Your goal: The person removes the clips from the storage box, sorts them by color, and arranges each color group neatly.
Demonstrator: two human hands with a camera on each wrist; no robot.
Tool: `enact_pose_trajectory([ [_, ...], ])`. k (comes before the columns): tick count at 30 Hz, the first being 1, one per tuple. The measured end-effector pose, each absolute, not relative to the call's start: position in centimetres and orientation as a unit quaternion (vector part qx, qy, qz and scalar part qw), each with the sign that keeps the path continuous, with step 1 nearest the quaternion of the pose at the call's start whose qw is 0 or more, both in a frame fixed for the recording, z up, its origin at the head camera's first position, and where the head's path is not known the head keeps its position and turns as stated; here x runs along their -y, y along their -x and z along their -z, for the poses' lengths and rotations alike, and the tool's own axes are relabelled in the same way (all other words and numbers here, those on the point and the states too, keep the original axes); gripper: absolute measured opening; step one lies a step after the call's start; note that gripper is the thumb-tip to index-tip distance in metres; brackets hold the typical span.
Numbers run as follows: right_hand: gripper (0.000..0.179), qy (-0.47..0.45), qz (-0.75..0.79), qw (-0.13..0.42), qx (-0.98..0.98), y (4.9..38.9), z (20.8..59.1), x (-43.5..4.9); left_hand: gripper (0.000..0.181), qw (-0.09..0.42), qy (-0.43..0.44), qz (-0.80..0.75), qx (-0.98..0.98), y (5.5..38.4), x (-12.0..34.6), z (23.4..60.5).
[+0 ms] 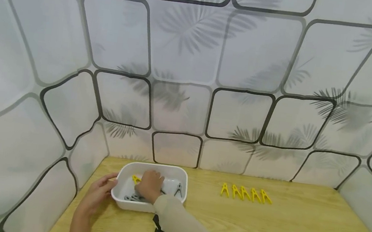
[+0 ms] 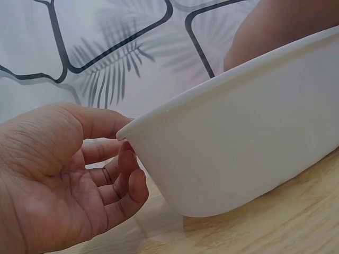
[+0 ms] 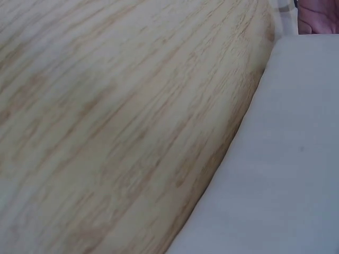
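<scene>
A white plastic tub (image 1: 138, 206) stands on the wooden table. At its left end my left hand (image 1: 98, 193) holds the rim, thumb and fingers at the edge in the left wrist view. My right hand (image 1: 150, 185) reaches down inside the tub; its fingertips are hidden, so whether they pinch anything does not show. Just left of that hand lies a yellow clothespin (image 1: 136, 179). Several grey clothespins (image 1: 133, 197) lie near the tub's front wall, and another grey clothespin (image 1: 179, 189) is at its right end. The right wrist view shows only the tub's outer wall (image 3: 286, 143) and table.
Several yellow clothespins (image 1: 245, 193) stand in a row on the table (image 1: 283, 228), right of the tub. A patterned cloth wall (image 1: 180, 107) closes off the back and both sides. Dark straps (image 1: 159, 228) are on the wrists.
</scene>
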State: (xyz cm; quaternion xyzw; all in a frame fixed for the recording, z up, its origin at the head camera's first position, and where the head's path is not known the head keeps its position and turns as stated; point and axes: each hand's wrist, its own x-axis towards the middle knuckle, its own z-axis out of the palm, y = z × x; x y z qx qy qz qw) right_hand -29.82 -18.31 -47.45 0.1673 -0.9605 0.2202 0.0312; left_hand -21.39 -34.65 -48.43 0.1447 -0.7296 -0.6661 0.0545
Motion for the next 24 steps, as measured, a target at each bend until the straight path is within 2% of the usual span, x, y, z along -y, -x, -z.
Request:
enact_pose_trajectory([
  [12,0.045,-0.198,-0.203,0.004,0.959,30.1,45.9,17.4,0.053,0.052,-0.135,0.662,0.735,21.4,34.7,48.2],
  [20,0.051,-0.254,-0.161,0.026,0.953,29.9,45.2,16.5,0.052,0.049,-0.137,0.662,0.736,21.5,34.8,48.4],
  [24,0.039,-0.282,-0.167,0.038,0.944,29.8,44.6,15.4,0.053,0.046,-0.138,0.663,0.734,21.5,34.8,48.5],
])
